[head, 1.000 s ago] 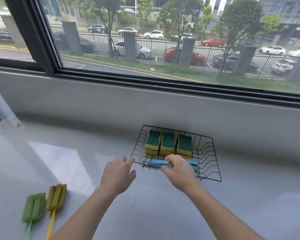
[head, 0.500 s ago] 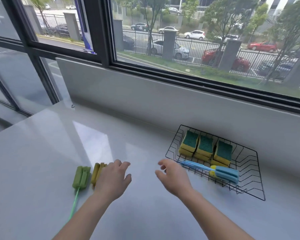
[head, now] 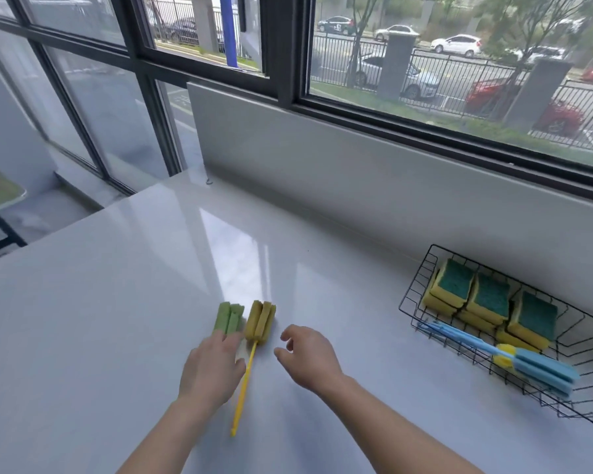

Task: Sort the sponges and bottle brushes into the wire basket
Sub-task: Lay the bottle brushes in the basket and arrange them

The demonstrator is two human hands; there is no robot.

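Observation:
A green bottle brush (head: 229, 317) and a yellow bottle brush (head: 260, 322) lie side by side on the white counter. My left hand (head: 212, 369) lies over the green brush's handle, fingers straight, beside the yellow handle. My right hand (head: 308, 358) hovers just right of the yellow brush with fingers loosely curled, holding nothing. The black wire basket (head: 412, 295) stands at the right by the wall. It holds yellow-and-green sponges (head: 490, 299) in a row and a blue bottle brush (head: 531, 366) along its front.
A grey wall and window sill run behind the counter (head: 134, 302). The counter's left edge drops off to a floor at the far left.
Both hands moved left from the basket to the green and yellow brushes. The blue brush was let go and stays in the basket. The view turned left.

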